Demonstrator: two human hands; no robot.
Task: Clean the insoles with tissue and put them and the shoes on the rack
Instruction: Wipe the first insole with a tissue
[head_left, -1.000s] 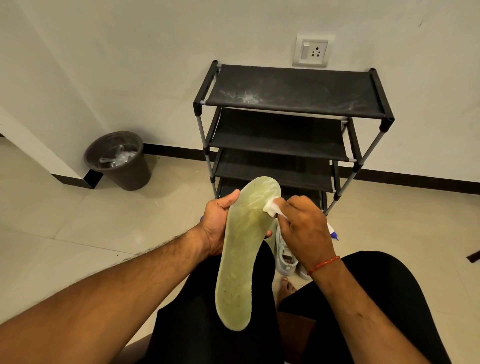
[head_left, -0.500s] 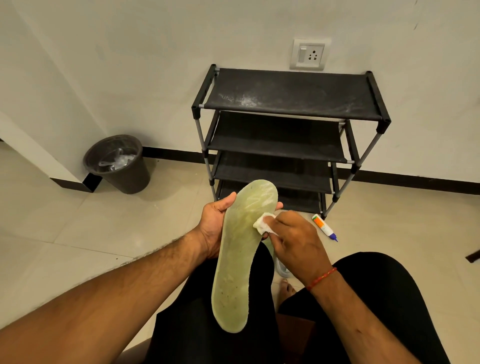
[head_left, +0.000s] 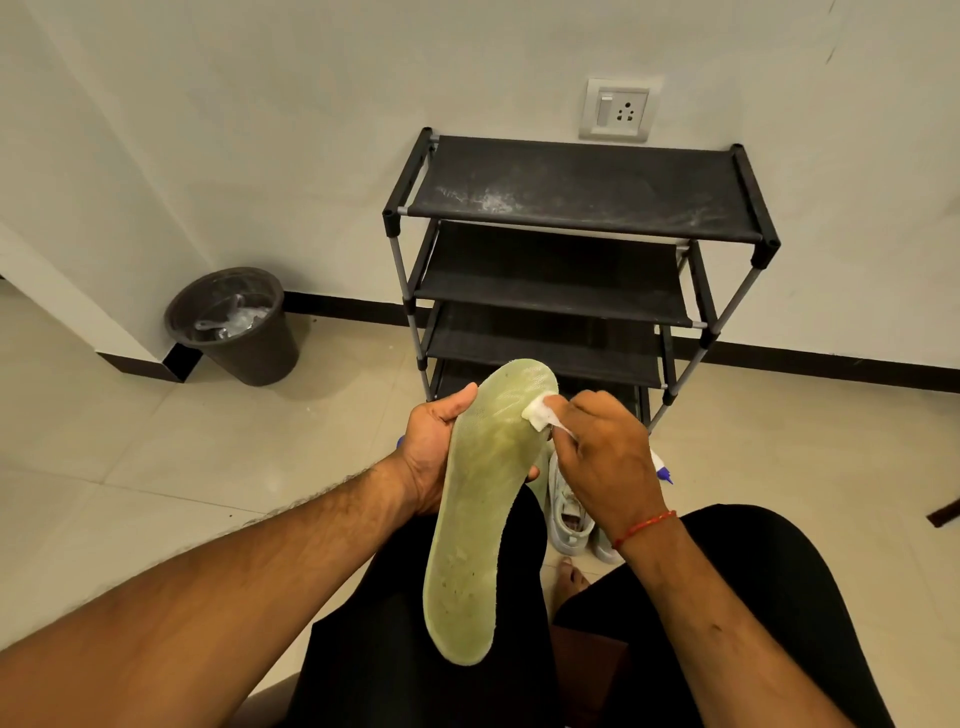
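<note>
We are rubbing the insole clean. Our left hand holds it up from behind, with the thumb on its left edge and the fingers curled round the back, and this grip has not changed. Our right hand pinches a small white tissue in its fingertips. Half a second ago the tissue was a bit lower down, nearer the middle of the insole. Now it has slid back up to the right edge near the toe end, where it was a second ago. So the tissue goes up and down over the same spot, and we think the wiping is not done yet. The heel end hangs down over our lap and looks spotty, so it may need a wipe too. The white shoes sit on the floor just under our right hand, near our bare foot. The black rack stands by the wall in front of us, and nothing is on the shelves we can see. The putting away is all left to do. We only see one insole here.
</note>
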